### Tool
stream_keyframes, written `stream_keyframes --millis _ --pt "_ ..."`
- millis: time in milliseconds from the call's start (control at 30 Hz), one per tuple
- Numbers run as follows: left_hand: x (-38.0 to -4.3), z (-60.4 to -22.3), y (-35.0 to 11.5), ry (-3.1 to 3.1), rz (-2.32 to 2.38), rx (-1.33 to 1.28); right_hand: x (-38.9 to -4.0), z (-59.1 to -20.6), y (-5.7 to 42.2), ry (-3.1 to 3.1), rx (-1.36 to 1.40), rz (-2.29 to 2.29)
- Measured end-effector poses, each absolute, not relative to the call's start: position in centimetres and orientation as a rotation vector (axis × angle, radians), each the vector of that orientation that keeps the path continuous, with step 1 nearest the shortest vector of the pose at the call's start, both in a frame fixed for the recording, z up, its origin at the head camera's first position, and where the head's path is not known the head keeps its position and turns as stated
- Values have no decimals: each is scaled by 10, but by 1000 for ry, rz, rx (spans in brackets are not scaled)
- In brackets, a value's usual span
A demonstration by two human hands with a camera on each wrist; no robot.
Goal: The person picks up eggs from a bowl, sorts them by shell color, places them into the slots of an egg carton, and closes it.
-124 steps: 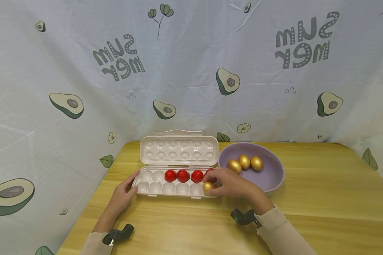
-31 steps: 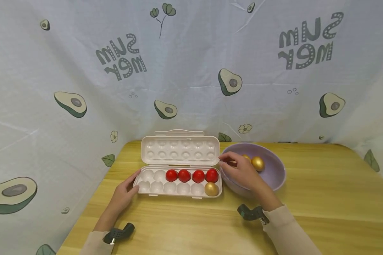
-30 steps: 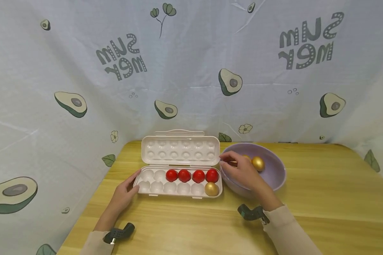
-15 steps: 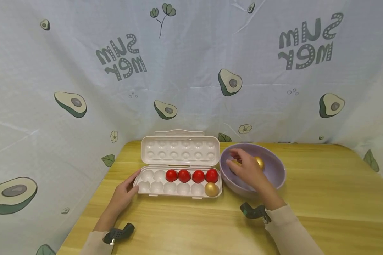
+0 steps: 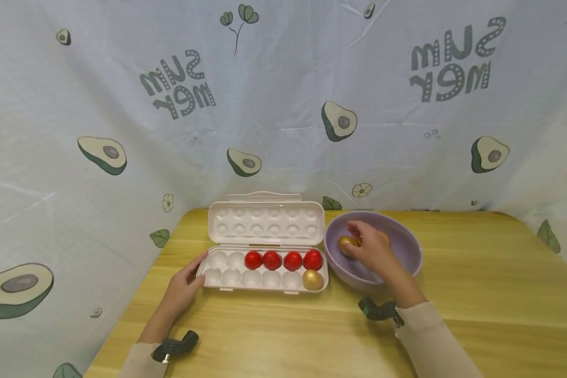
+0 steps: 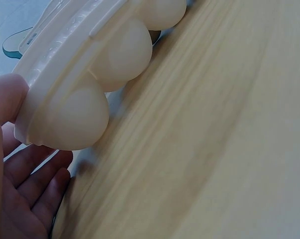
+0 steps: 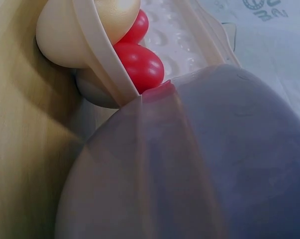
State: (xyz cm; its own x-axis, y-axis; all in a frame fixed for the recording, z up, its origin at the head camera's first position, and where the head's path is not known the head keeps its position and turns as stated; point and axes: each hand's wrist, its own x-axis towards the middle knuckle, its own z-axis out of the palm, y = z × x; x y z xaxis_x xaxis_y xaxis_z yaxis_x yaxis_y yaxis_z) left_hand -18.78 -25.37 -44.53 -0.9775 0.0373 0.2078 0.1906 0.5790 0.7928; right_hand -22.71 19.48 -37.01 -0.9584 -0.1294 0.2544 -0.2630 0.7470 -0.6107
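The left hand (image 5: 182,286) grips the left end of a cream egg carton (image 5: 250,287), thumb on the front edge. In the left wrist view its thumb (image 6: 9,97) lies against the carton's rim, other fingers below the end cup. Four red eggs, among them one (image 5: 313,260) at the right end, fill part of the back row. A golden egg (image 5: 312,280) sits in the front right cup. Inside the purple bowl (image 5: 331,257), the right hand (image 5: 375,254) has its fingertips around a golden egg (image 5: 346,245); I cannot tell whether it pinches it. The bowl's wall hides this hand in the right wrist view.
The carton's lid (image 5: 266,223) stands raised behind the cups. The bowl is close beside the carton's right end. Another golden egg (image 5: 385,238) shows behind the right hand. A patterned cloth (image 5: 283,105) hangs behind the wooden table (image 5: 264,336).
A golden egg, earlier in the right hand over the carton, now sits in the front right cup. The right hand has moved right, into the bowl. The left hand has stayed in place.
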Motion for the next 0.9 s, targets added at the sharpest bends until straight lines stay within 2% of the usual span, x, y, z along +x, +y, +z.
stream_keyframes --millis 900 --pt "-186 -442 -252 -2643 -1344 -191 -230 -377 195 -2795 358 1176"
